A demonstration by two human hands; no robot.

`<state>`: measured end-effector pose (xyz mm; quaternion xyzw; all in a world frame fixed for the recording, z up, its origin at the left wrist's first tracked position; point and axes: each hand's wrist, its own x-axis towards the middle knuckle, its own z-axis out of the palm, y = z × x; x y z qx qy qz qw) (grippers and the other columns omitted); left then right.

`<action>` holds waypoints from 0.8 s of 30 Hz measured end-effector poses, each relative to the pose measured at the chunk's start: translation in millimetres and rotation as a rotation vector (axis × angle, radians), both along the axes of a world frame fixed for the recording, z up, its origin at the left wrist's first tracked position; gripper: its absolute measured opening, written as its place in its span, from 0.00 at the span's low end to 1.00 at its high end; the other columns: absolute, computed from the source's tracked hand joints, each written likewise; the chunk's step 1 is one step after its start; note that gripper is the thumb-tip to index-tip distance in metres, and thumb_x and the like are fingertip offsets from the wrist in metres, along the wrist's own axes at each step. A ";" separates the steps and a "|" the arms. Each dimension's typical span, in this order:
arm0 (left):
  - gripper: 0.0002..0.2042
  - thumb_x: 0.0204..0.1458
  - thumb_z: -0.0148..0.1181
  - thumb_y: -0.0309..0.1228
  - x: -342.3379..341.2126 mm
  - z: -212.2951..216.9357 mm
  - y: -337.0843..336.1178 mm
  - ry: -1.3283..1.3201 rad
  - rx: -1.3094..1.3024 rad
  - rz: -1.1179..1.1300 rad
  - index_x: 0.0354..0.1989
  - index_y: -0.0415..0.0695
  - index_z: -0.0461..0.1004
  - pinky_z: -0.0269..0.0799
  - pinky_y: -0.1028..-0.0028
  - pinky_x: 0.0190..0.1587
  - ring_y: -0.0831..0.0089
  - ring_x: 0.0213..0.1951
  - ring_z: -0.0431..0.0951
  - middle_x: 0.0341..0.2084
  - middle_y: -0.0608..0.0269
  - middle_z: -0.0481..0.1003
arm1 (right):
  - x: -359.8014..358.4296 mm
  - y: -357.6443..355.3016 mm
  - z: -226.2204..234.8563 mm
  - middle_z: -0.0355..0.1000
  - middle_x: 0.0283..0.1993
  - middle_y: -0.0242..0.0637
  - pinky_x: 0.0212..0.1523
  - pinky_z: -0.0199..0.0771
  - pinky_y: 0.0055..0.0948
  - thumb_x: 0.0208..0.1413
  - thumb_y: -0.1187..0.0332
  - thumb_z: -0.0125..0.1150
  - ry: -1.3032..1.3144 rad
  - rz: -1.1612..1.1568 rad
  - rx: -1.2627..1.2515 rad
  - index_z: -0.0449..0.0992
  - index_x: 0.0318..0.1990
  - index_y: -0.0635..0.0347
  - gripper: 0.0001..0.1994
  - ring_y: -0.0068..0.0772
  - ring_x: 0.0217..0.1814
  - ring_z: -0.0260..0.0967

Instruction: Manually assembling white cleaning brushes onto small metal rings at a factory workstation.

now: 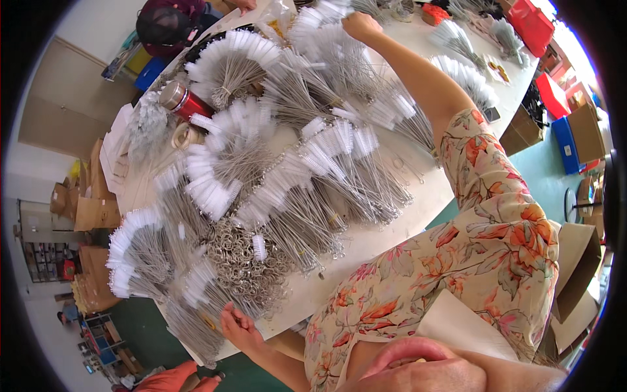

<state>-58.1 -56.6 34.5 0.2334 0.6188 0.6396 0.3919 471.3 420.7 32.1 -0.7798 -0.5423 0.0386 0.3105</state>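
While I watch, right hand (362,26): apparently reaching for brushes (318,21); grip, I can't tell.
Left hand (241,328): curled near rings (240,256), hold unclear.
Stems (290,104): next move probably needs untangling.

Bright, diffuse indoor light covers the bench (428,189), with soft shadows. The strongest glare burns white beyond its far right corner, beside a violet fringe. Toward the far edge, white brush heads (313,46) look pale and hazy; metal rings (241,258) toward the near left corner glint. Fisheye distortion bows the left wall (39,176) inside a black, rounded border.
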 end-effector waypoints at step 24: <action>0.08 0.53 0.52 0.19 148.7 18.7 123.2 0.436 0.534 -0.443 0.42 0.36 0.68 0.66 0.81 0.22 0.81 0.20 0.69 0.25 0.63 0.70 | -259.8 -305.7 44.4 0.67 0.42 0.35 0.49 0.66 0.29 0.61 0.65 0.47 1.196 1.252 -0.227 0.68 0.44 0.60 0.10 0.27 0.48 0.63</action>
